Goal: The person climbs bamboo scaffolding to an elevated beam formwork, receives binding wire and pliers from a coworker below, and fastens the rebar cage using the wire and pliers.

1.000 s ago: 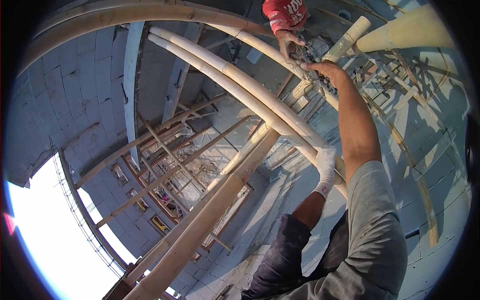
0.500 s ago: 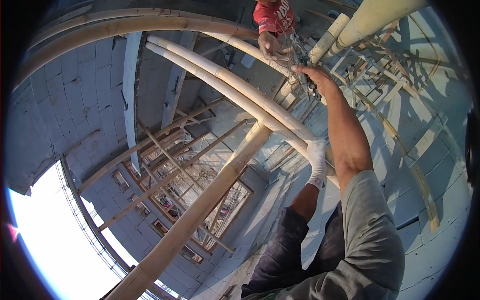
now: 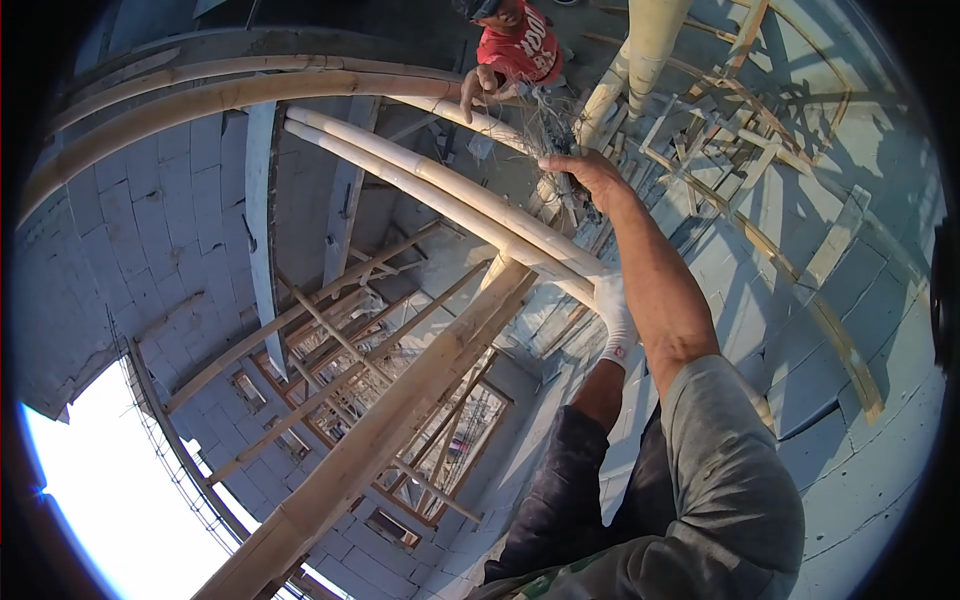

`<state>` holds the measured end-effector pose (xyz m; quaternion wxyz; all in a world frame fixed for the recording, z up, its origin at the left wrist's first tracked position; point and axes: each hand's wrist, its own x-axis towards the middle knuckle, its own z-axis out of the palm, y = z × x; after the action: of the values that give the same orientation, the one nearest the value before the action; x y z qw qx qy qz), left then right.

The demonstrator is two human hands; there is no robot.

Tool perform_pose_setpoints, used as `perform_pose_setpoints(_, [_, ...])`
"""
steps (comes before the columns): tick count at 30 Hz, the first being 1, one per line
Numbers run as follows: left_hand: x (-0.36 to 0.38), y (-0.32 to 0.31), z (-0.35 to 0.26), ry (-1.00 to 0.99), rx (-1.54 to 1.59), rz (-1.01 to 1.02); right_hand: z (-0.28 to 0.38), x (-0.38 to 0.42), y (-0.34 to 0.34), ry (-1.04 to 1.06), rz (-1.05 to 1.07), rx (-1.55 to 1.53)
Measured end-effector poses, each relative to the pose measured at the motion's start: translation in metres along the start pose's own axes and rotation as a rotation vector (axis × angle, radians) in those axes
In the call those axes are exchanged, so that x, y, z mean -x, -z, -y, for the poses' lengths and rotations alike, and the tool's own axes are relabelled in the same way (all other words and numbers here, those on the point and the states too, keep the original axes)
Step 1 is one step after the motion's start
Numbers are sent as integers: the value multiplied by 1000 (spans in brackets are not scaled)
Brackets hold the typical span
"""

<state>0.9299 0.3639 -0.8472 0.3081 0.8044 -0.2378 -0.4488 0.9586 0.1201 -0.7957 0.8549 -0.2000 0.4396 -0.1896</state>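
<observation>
My right hand [image 3: 590, 177] is stretched out at the upper middle, fingers closed around a tangled bundle of thin wire [image 3: 548, 122]. Loose strands fan out above the knuckles, and a darker clump hangs below the thumb. Just beyond the wire is another person's hand [image 3: 478, 90], raised with its fingers apart. My left hand is out of view. Under my forearm, my foot in a white sock [image 3: 612, 305] rests on a pair of bamboo poles [image 3: 440, 165].
A person in a red shirt [image 3: 520, 50] stands below. A thick bamboo pole [image 3: 380, 440] slants across the lower middle, and curved bamboo [image 3: 230, 90] crosses the upper left. Wood scraps [image 3: 700, 140] litter the floor. Grey block walls [image 3: 130, 230] surround the space, with a wooden window frame [image 3: 450, 480].
The other person's hand has drawn back from the wire bundle. My right hand, still gripping it, has shifted left and slightly down in view. The camera has turned a little.
</observation>
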Motion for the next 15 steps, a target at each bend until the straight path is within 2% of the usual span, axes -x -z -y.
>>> perform_pose_setpoints(1, [6, 1, -7, -4, -14, 36, 0, 5, -4, 45, 7, 34])
perform_pose_setpoints(4, [47, 37, -39, -35, -108, 126, -1, 26, -13, -1, 7, 67])
perform_pose_setpoints(5, [69, 64, -66, -57, -161, 135, 4, 40, -17, -57, -10, 111])
perform_pose_setpoints(6, [98, 101, -101, -93, -231, 117, 3, 52, -25, 34, -35, 49])
perform_pose_setpoints(7, [134, 145, -142, -141, -321, 63, -1, 63, -28, 35, -34, 10])
perform_pose_setpoints(9, [211, 253, -237, -305, -555, -199, 0, 92, -34, 7, 9, -59])
perform_pose_setpoints(10, [249, 310, -286, -421, -675, -397, 13, 121, -40, 13, -22, -23])
perform_pose_setpoints(13, [355, 471, -423, -743, -1027, -1168, 17, 176, -45, 43, 14, -44])
perform_pose_setpoints(15, [413, 554, -500, -796, -1157, -1635, 35, 230, -52, 49, 52, -110])
